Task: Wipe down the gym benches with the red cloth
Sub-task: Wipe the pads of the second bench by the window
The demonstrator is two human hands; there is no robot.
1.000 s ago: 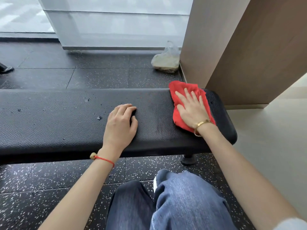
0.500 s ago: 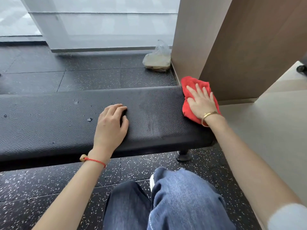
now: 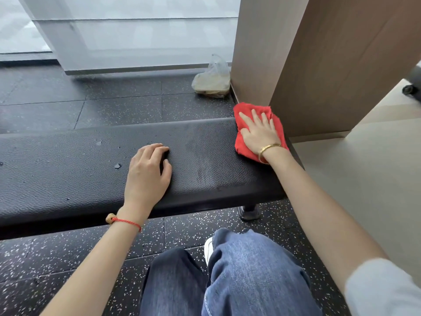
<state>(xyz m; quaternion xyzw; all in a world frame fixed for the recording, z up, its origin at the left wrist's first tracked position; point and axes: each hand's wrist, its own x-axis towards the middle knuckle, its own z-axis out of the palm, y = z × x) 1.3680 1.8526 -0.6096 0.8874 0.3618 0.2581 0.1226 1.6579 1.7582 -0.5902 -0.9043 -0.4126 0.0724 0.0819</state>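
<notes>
Wiping stage right now, working the far right end of the bench [image 3: 205, 160]. My right hand [image 3: 258, 131] is spread flat, palm down, pressing the red cloth [image 3: 241, 145] onto the pad, right of centre in the frame, hard up against the wood-look column [image 3: 319, 65]. Not really gripping it, just pinning it under open fingers. My left hand [image 3: 148, 172] is empty, fingers loosely curled, resting on the pad mid-frame to steady me.

Bench top is black pebbled vinyl, cushy with a rounded front edge, on a stubby black leg [image 3: 249, 212]. There's a dull, smeary patch between my hands, probably damp from wiping. Further left I can see a few chips and flecks [image 3: 117, 166] on the surface, so I'd guess that whole stretch isn't done yet.

Next move, I reckon: drag the cloth back left with steady pressure, and shift my left hand clear first. Cloth looks like fuzzy terry, bunched up, so it should pick up those bits fine.
</notes>
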